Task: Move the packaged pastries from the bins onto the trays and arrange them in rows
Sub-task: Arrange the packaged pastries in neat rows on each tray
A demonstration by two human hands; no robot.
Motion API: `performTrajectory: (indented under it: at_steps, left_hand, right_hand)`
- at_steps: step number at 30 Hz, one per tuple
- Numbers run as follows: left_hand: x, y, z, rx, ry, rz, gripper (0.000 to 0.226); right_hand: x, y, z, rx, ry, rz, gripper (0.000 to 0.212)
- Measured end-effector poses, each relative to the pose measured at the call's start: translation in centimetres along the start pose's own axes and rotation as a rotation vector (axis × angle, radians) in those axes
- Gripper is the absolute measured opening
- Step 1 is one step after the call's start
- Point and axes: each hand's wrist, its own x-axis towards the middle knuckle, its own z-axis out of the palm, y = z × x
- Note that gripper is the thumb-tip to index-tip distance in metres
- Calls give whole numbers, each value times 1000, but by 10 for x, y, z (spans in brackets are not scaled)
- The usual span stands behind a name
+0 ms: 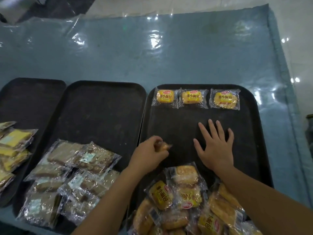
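Three black trays lie side by side. On the right tray (250, 136), three yellow packaged pastries (194, 97) form a row along the far edge. A loose heap of yellow packaged pastries (183, 197) covers the tray's near end. My left hand (149, 154) hovers over the tray's left part, fingers closed on one packaged pastry (165, 147), which is blurred. My right hand (216, 147) is spread flat above the bare middle of the same tray, holding nothing.
The middle tray (101, 106) carries a pile of brown packaged pastries (71, 177) at its near end. The left tray (30, 97) holds yellow-green packets (11, 146). A shiny plastic sheet covers the blue table (152, 53); the table's edge runs along the right.
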Motion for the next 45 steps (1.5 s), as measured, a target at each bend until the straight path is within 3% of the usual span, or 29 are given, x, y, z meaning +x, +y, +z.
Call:
performTrajectory:
  at_steps: [2,4,7,10,12,18,19,21,23,24,26,29,32,34,36,38,41,43,45]
  left_hand:
    - [9,5,-20,-280,-86,-51,22]
    - [22,7,-33,-366,-234,-35,13]
    - [40,10,-41,-366,-400,-20,18]
    - [55,16,-41,-242,-430,36,24]
    - [64,19,-36,-207,-364,84,27]
    - [68,18,-21,-76,58,275,38]
    - [66,17,-19,-86,40,317,36]
    - [61,15,-17,-92,-158,332,30]
    - [56,11,-12,162,-325,333,34]
    - [55,7,-8,278,-333,348,38]
    - [50,3,-1,354,-224,354,42]
    - [44,2,9,358,92,236,48]
    - [39,7,17,94,278,23,49]
    - [30,8,25,-83,369,79,43]
    - [23,4,34,-61,429,269,36]
    - [24,-4,45,170,346,425,41]
    - [35,-14,51,538,113,475,51]
    - [39,-17,49,573,75,446,53]
    - [41,-11,37,454,105,381,54]
  right_hand:
    - [0,0,0,2,1,-4,65]
    - [-1,0,-1,3,-6,-4,65]
    - [-1,0,-2,4,-9,-1,66]
    - [-1,0,-2,0,-14,2,66]
    - [-1,-1,-3,0,-15,-2,65]
    - [-2,-2,-6,13,-14,1,65]
    - [-1,-2,-6,13,-17,2,65]
    - [-1,-2,-7,13,-25,3,66]
    - [-1,-3,-8,12,-31,3,66]
    - [-1,-3,-8,12,-30,4,66]
    - [-2,-3,-8,15,-30,6,66]
    - [-2,-3,-8,21,-33,5,66]
    - [-2,-3,-7,16,-33,7,66]
    - [-1,-3,-7,15,-32,10,66]
    - [-1,-3,-7,14,-30,11,65]
    - [-1,-3,-6,10,-28,10,65]
    - [-2,-3,-6,8,-22,12,66]
    - [-2,-4,-6,2,-15,11,66]
    - [-2,-3,-6,-3,-14,13,66]
